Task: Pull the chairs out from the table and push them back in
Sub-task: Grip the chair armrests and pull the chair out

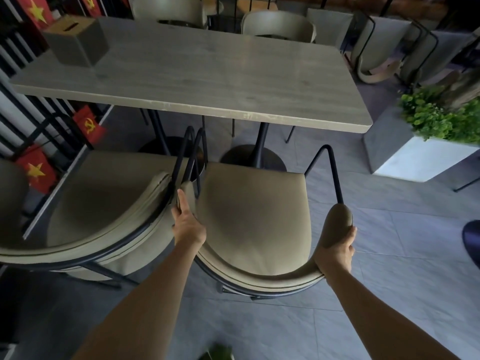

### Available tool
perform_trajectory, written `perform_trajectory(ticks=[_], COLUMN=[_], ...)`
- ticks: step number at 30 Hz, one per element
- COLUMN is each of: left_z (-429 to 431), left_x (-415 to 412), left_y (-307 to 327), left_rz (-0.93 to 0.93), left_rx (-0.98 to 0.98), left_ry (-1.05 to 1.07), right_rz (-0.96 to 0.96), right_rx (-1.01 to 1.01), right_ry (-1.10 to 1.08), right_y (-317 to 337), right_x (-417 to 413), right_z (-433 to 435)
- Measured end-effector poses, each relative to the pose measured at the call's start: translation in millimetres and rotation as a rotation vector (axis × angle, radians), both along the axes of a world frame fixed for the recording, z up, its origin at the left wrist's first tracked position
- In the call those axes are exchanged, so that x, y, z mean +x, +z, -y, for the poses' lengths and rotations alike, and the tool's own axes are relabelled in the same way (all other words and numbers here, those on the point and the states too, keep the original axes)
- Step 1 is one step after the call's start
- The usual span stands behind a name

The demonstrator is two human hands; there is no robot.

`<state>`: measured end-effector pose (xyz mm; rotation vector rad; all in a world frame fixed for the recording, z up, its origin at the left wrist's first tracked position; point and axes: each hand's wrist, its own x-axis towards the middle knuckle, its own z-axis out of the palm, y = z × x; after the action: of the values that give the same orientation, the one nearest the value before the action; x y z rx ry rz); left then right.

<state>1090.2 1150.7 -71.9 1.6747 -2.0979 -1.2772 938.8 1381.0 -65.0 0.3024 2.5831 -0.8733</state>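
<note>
A padded olive chair (254,209) with a black metal frame stands in front of me, pulled clear of the grey wooden table (207,74). My left hand (185,219) grips the left end of its curved backrest. My right hand (336,252) grips the right end of the same backrest. A second matching chair (104,198) stands to the left, also out from the table, its frame touching the first one's. Two more chairs (279,26) sit tucked in on the far side.
A brown box (75,41) sits on the table's far left corner. A white planter with green foliage (426,152) stands to the right. Black railings with red flags (36,170) line the left. More chairs (384,48) stand at the back right. Grey tile floor lies behind me.
</note>
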Motion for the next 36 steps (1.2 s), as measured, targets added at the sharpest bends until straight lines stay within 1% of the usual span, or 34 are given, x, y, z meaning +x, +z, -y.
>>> perform_trajectory(ticks=[8, 19, 22, 26, 29, 31, 33, 36], left_z=[4, 1, 3, 5, -2, -10, -18, -29], left_x=[2, 1, 0, -2, -8, -18, -33, -70], left_y=[-5, -5, -5, -3, -1, 8, 20, 51], left_rz=[0.015, 0.054, 0.110, 0.257, 0.379, 0.389, 0.372, 0.237], left_rx=[-0.037, -0.041, -0.066, -0.088, -0.196, -0.236, -0.236, -0.113], left_ry=[-0.043, -0.076, -0.093, -0.131, -0.226, -0.269, -0.314, -0.378], right_rz=[-0.010, 0.022, 0.033, 0.041, -0.017, -0.062, -0.125, -0.246], right_rx=[0.038, -0.003, -0.027, -0.011, 0.100, 0.167, 0.128, -0.038], right_ry=[-0.009, -0.007, -0.010, 0.020, 0.117, 0.210, 0.266, 0.315], right_y=[0, 0, 0, 2, 6, 15, 28, 56], right_x=[0, -4, -7, -11, -14, -18, -25, -40], right_z=[2, -3, -4, -7, -7, -2, 7, 24])
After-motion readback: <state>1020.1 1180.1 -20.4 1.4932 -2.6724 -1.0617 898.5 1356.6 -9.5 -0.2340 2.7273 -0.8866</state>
